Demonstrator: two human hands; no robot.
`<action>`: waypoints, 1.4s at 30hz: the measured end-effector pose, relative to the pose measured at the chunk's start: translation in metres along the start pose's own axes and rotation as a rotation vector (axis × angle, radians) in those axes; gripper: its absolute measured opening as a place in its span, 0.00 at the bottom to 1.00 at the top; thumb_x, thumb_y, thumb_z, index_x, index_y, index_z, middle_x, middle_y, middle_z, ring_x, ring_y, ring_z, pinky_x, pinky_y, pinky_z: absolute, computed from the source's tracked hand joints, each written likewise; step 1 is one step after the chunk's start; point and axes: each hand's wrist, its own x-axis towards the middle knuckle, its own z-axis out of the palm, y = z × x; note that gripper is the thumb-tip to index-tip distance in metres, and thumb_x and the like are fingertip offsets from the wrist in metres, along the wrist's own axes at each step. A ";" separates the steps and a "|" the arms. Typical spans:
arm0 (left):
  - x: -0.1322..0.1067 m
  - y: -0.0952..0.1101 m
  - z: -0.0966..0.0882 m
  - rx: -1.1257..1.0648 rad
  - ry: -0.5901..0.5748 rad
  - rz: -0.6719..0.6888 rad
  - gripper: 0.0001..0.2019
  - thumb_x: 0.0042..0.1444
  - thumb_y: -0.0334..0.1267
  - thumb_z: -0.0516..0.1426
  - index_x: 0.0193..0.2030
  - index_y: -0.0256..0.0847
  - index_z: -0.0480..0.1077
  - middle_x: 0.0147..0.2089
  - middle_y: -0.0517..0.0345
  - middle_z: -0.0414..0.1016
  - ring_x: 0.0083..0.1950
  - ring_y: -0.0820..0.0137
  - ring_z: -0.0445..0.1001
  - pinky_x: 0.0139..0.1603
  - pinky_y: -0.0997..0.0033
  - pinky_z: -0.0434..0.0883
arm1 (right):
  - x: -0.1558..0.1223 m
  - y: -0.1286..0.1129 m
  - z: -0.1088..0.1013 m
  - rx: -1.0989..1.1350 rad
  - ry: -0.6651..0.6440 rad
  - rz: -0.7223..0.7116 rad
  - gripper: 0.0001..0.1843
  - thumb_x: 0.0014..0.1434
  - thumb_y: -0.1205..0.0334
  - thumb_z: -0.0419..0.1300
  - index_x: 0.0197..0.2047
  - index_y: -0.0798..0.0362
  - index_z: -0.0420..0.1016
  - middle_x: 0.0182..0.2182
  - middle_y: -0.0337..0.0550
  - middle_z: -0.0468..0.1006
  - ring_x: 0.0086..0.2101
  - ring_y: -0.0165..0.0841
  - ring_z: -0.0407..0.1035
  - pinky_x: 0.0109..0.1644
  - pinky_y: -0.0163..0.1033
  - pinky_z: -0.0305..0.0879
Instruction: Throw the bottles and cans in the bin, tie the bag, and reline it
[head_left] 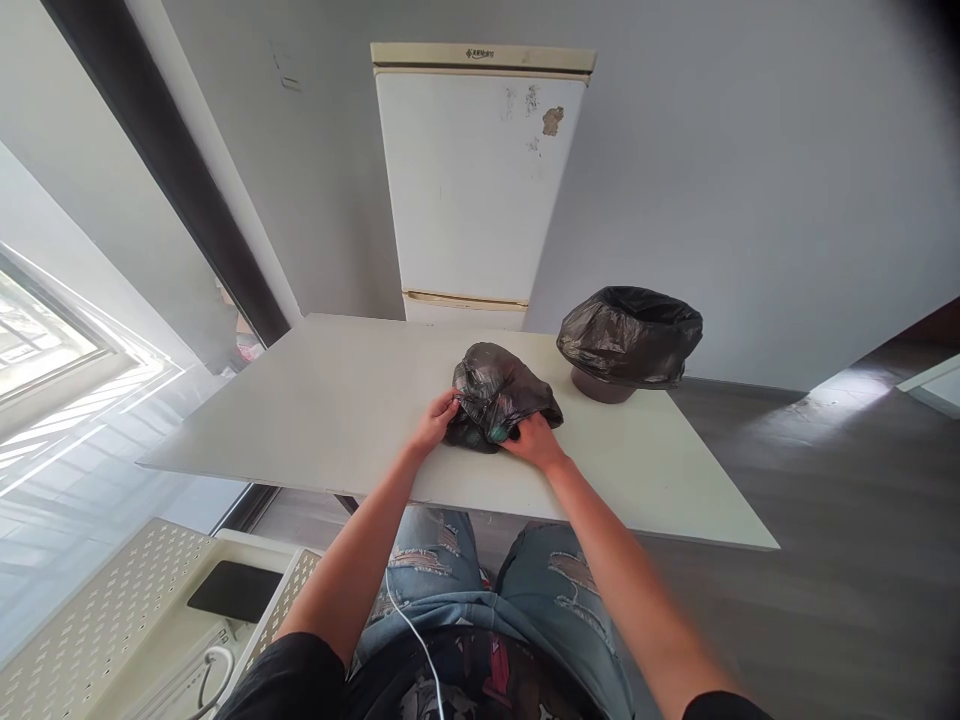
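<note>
A filled black plastic bag (499, 385) lies on the white table (352, 400) in front of me. At its left side my left hand (437, 418) pinches the plastic between thumb and fingers. My right hand (536, 440) is on the bag's near right edge, fingers curled into the plastic and partly hidden by it. Something greenish shows faintly at the bag near the right fingertips; what it is I cannot make out. Behind and to the right, a brown bin (604, 388) stands on the table, its top covered by a black bin liner (630, 335) folded over the rim.
A white fridge (472, 190) stands behind the table against the grey wall. At lower left is a cream perforated cart (112, 590) with a dark flat device (234, 590) and a cable in it. A thin white cord (412, 630) hangs down my front.
</note>
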 end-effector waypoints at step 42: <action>0.005 -0.007 -0.007 0.254 0.220 0.081 0.23 0.68 0.61 0.55 0.37 0.41 0.69 0.30 0.62 0.65 0.34 0.69 0.63 0.38 0.70 0.61 | 0.011 -0.012 -0.028 0.119 0.461 0.088 0.09 0.62 0.61 0.60 0.46 0.50 0.70 0.41 0.49 0.72 0.43 0.43 0.72 0.49 0.52 0.75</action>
